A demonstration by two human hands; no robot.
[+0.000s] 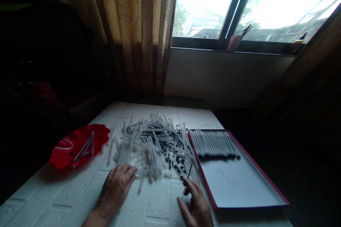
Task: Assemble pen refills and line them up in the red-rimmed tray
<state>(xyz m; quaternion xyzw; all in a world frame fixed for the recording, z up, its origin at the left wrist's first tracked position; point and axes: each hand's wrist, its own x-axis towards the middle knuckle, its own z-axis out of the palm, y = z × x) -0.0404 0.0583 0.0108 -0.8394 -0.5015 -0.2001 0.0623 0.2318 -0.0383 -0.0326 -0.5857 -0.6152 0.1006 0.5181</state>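
A loose pile of clear pen barrels, mixed with thin dark sticks and small black end pieces, lies in the middle of the table. My left hand rests palm down at the pile's near left edge, fingertips by the barrels; its fingers look loosely extended, with nothing visibly gripped. On the near right side is my right hand, thumb and forefinger apart. A thin dark stick stands out just beyond its fingertips; whether they touch is unclear. A small pale piece shows faintly beneath these fingers.
To the right, a shallow red-edged box lid holds a row of black-ended clear pens. A red scalloped dish with a few clear pieces stands at left. Behind the white brick-patterned table are a curtain and window.
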